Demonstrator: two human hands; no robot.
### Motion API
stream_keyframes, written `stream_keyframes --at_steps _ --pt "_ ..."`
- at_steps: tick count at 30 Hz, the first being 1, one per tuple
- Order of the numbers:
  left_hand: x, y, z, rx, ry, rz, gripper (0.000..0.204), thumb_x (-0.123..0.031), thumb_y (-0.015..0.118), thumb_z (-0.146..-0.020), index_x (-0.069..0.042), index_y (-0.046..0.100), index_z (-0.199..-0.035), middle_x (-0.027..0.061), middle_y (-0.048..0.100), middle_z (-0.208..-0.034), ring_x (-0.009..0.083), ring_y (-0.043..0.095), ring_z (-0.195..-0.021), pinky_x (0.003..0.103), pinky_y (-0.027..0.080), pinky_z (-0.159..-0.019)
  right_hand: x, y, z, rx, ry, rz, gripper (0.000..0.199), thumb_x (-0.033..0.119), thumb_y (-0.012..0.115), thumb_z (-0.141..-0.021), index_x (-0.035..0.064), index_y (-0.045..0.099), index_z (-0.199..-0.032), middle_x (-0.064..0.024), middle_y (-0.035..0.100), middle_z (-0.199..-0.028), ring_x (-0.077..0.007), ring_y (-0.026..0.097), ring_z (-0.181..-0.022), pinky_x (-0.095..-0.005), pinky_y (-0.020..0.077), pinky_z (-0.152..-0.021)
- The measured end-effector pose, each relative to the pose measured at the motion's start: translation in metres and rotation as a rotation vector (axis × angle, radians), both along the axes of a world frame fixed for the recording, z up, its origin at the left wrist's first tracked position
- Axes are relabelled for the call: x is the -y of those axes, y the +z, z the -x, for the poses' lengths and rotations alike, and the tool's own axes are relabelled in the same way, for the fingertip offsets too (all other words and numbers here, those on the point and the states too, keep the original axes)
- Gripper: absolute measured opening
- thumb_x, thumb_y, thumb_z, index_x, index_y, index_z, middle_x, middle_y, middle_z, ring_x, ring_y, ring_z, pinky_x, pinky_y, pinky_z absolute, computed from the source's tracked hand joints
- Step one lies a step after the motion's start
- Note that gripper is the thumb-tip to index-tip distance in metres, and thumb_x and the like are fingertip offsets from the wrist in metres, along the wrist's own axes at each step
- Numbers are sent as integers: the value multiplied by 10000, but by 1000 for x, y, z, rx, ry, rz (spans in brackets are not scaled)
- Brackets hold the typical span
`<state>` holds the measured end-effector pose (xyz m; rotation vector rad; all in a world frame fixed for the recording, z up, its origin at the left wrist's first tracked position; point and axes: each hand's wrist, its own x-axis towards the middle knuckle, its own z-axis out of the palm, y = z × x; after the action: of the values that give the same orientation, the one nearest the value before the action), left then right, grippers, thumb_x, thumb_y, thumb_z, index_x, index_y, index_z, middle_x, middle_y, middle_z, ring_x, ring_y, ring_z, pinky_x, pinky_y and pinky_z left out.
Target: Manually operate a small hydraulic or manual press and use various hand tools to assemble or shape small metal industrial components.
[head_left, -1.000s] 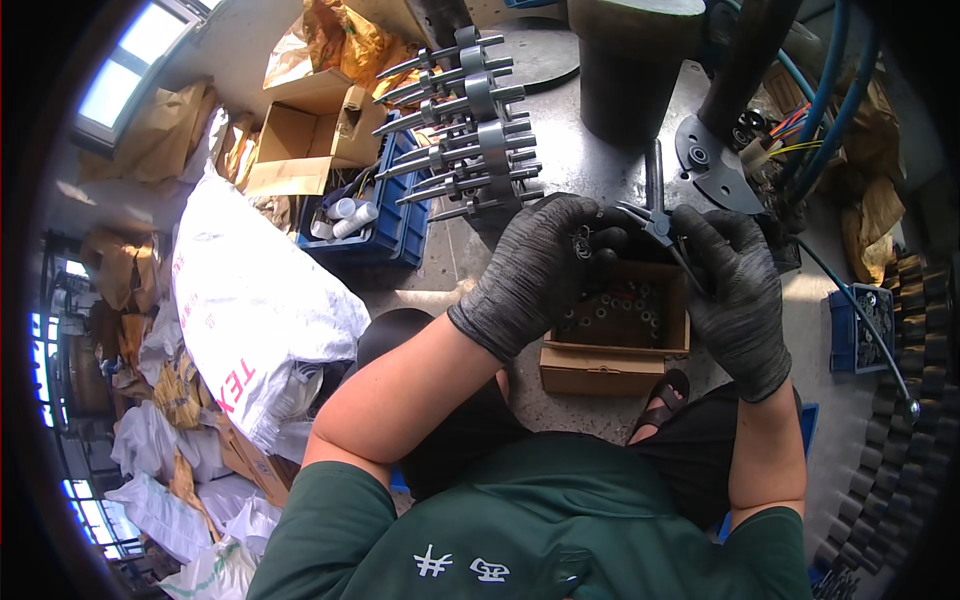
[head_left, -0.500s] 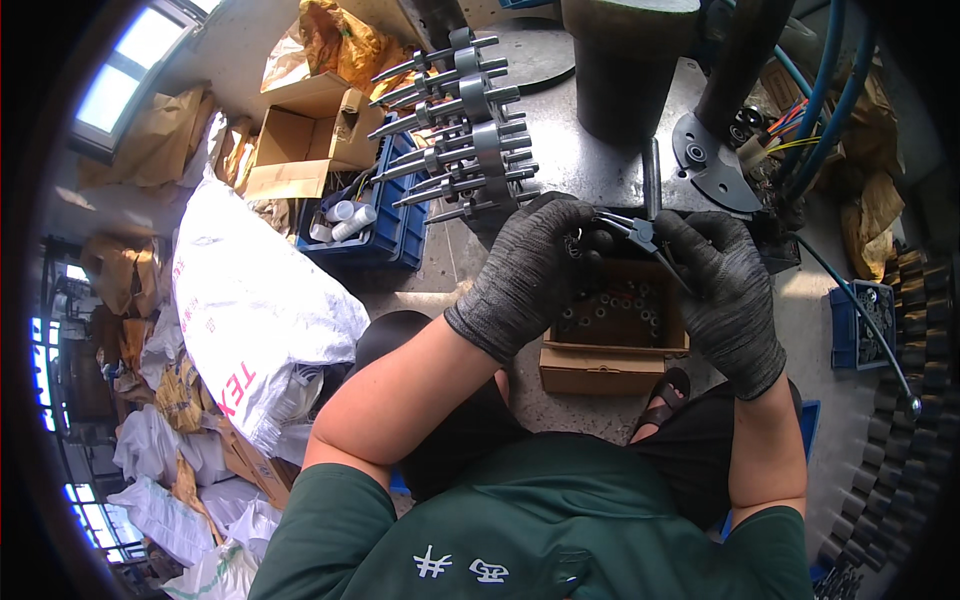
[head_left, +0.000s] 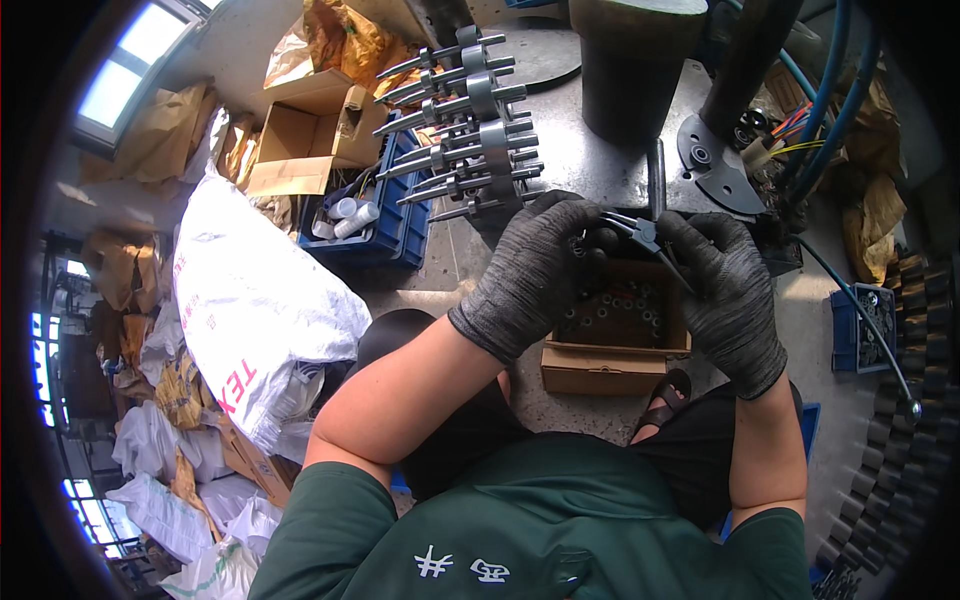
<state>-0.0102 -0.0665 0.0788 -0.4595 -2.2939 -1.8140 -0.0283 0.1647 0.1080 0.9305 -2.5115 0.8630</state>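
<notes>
Grey-gloved, your right hand (head_left: pixel 735 300) grips pliers (head_left: pixel 644 232) pointing at your left hand (head_left: pixel 535 270), which holds what look like small rings (head_left: pixel 577 246); slackening could spill them into the carton (head_left: pixel 605 372) below.

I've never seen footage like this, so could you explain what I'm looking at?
You are looking down from a camera worn on the head; its wide lens bends straight edges. No robot here: the person works in dark gloves. The right hand holds pliers, their tips at the left hand, which curls around metal pieces too small to make out. Beyond, a thick metal column stands on a metal table, with metal rods toward the left. Below, an open cardboard box holds small round parts.
</notes>
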Motion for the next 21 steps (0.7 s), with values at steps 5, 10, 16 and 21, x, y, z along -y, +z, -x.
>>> stream_keyframes --at_steps 5,10,16,21 --pt "-8 19 3 764 9 -1005 195 -91 579 -945 -23 602 -1126 90 635 -1036 185 663 -912 293 566 -796 3 -15 10 253 69 188 526 -60 624 -818 79 639 -1325 -178 680 -1085 -300 690 -946 -375 556 -862" --pt "-15 25 -7 715 -219 -1131 350 -108 616 -923 -30 564 -1260 160 657 -1187 226 639 -1025 332 529 -853 24 -36 29 918 183 663 507 13 614 -907 24 555 -1411 -60 686 -1059 -132 643 -1009 -305 546 -903" --pt "-26 42 -21 726 -233 -1073 389 -133 593 -971 -15 524 -1335 161 661 -1186 217 676 -960 302 553 -733 51 -36 31 1080 374 847 663 0 642 -856 22 449 -1489 -81 661 -1166 -145 646 -1025 -263 549 -914" --pt "-27 52 -28 728 -201 -1011 368 -150 571 -999 -17 521 -1339 129 660 -1137 186 683 -906 267 545 -683 58 -22 32 1184 456 957 735 -1 677 -789 -4 440 -1485 -85 655 -1181 -142 649 -1023 -270 557 -909"
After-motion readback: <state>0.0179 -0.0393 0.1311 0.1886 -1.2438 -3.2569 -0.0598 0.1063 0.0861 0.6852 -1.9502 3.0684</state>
